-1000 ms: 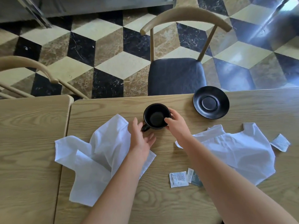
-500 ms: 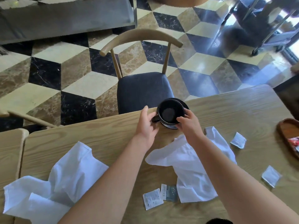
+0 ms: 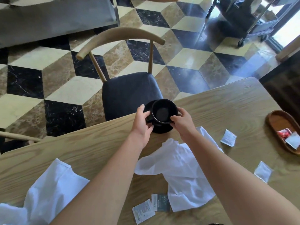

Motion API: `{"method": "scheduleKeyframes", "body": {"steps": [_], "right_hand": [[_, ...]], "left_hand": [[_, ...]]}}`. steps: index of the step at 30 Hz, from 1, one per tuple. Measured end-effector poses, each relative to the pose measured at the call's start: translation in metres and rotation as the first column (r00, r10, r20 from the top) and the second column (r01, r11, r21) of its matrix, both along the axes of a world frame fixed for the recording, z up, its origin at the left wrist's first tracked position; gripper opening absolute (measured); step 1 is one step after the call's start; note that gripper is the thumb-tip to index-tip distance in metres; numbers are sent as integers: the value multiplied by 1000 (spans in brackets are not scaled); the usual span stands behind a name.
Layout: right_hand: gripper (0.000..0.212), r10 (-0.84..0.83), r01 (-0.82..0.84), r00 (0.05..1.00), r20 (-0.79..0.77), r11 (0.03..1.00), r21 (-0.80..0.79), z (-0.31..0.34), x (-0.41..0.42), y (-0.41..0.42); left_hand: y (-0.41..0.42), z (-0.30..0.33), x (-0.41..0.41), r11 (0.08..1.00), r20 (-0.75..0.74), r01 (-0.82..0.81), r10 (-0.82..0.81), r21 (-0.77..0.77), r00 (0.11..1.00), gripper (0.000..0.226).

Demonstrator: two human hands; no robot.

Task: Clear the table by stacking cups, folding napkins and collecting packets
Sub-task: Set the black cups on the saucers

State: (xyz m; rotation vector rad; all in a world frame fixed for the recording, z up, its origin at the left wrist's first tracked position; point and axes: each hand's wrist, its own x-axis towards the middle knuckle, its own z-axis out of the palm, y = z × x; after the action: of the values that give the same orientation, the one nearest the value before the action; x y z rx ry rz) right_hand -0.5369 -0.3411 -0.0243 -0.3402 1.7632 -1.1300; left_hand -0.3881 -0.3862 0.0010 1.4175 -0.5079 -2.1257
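Since a second ago, black ceramic cup point(image 3: 164, 112) is sitting on round black saucer point(image 3: 159, 127) at the light wooden table point(image 3: 227, 108) far edge. Left hand point(image 3: 142, 120) is pinching its handle, right hand point(image 3: 182, 120) is gripping the rim, likely steadying. Crumpled white napkins point(image 3: 183, 174) and paper packets point(image 3: 228, 138) are lying unsorted nearer.

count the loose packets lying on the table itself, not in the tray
4. One white packet beside the wooden tray, one near the right forearm, and a white one touching a dark one at the near edge. Napkins or arms may hide more.
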Motion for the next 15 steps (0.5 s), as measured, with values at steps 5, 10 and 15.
{"method": "scheduleKeyframes", "body": {"steps": [5, 10, 15], "right_hand": [[43, 2, -2, 1000, 11, 1000, -7, 1, 1, -2], [41, 10, -10, 1000, 19, 1000, -3, -1, 6, -4], [41, 10, -10, 1000, 8, 1000, 17, -1, 11, -3]], "left_hand": [[-5, -1, 1, 999, 39, 45, -45, 12, 998, 55], [-7, 1, 6, 1000, 70, 22, -22, 6, 997, 55], [-7, 4, 2, 993, 184, 88, -73, -74, 980, 40]]}}
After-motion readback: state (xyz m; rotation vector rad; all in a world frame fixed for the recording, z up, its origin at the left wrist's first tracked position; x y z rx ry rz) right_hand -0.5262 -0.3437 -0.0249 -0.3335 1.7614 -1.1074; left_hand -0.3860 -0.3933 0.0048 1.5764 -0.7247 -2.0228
